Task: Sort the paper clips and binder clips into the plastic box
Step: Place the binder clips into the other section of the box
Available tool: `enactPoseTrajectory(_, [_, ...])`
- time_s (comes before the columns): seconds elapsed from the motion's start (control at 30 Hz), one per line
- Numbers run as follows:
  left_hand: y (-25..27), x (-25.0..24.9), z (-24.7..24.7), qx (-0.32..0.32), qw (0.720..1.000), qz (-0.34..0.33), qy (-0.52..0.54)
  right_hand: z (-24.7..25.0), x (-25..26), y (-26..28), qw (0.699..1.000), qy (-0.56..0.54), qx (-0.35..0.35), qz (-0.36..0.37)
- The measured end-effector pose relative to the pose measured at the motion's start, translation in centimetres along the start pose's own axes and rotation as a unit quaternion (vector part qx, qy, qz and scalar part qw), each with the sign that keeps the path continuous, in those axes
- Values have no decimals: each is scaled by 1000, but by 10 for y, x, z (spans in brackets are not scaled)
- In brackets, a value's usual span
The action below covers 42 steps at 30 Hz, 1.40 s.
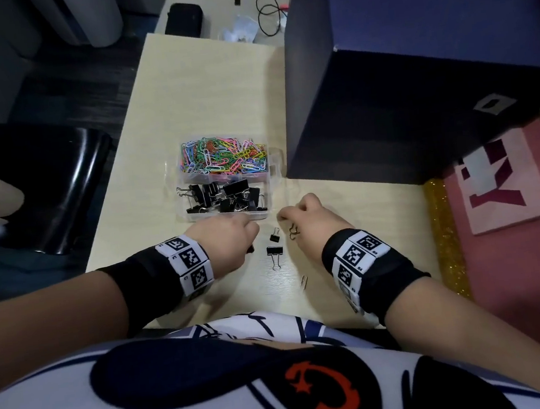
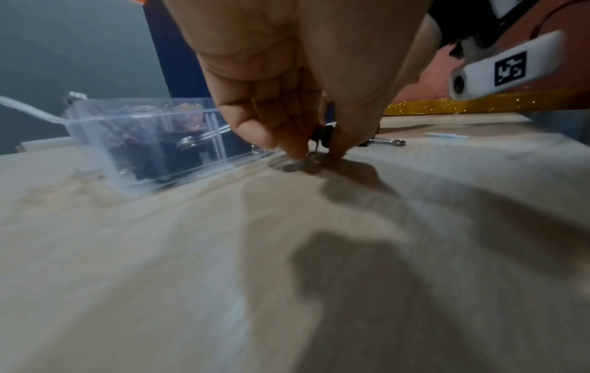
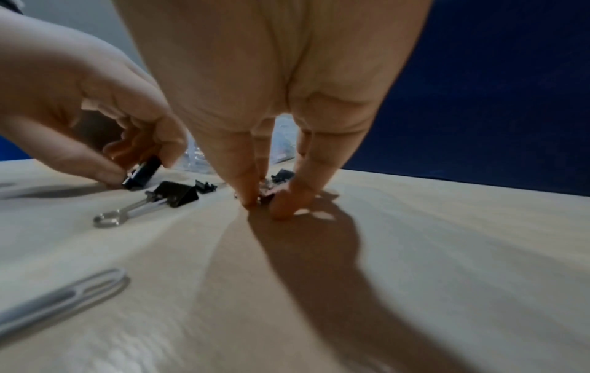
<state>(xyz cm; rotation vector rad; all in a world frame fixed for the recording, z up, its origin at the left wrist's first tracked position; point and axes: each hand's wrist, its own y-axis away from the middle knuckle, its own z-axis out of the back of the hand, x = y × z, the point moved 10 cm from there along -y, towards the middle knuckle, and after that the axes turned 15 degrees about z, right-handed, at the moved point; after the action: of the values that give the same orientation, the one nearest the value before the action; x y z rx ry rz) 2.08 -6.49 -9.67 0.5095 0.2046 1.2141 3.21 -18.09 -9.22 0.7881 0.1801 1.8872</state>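
Hiding small clips under curled fingers, both hands (image 1: 264,226) touch table (image 1: 210,94)

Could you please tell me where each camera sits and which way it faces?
Head: above, facing down at the table and plastic box; the left hand and right hand show.
Left wrist: low, looking along the left hand pinching a binder clip; plastic box at left.
Right wrist: low, looking along the right hand pinching a small dark clip; left hand shows too.
Shared: both wrist views show the left hand's binder clip.
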Motion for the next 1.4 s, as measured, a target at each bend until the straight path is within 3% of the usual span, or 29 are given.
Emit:
enactPoseTrajectory(0.23, [9, 15, 10, -7, 1000, 8, 15, -2, -1, -12, 1000, 12, -2, -27])
enactPoseTrajectory(0.33, [11, 37, 37, -74, 992, 34, 94, -1, -2, -15, 999, 19, -11, -36])
enactPoseTrajectory(0.43, [13, 68, 68, -176, 967, 49, 179, 0, -4, -16, 998, 29, -4, -53])
enactPoseTrajectory(0.57, [18, 48, 74, -206, 967, -21, 148, 1, -3, -15, 998, 35, -12, -45])
enactPoseTrajectory(0.7, [16, -18, 35, -98, 989, -104, 47, 3, -8, -13, 998, 38, -1, -55])
enactPoseTrajectory(0.8, [11, -45, 9, -49, 992, -120, 0, 4, -15, -7, 996, 29, -1, -80])
enactPoseTrajectory(0.97, [1, -42, 1, -44, 993, -105, -12, 1, -19, 2, 996, -3, -19, -90])
enactPoseTrajectory(1.17, [-4, -26, 2, 24, 999, -31, 27, -5, -23, 3, 993, -4, -28, -117])
enactPoseTrajectory(1.3, [-1, -12, -1, 54, 996, -14, 67, -8, -18, -1, 995, 19, -18, -95])
enactPoseTrajectory(1.4, [2, -4, 6, 42, 995, -8, 90, -7, -17, -4, 996, 29, -13, -86])
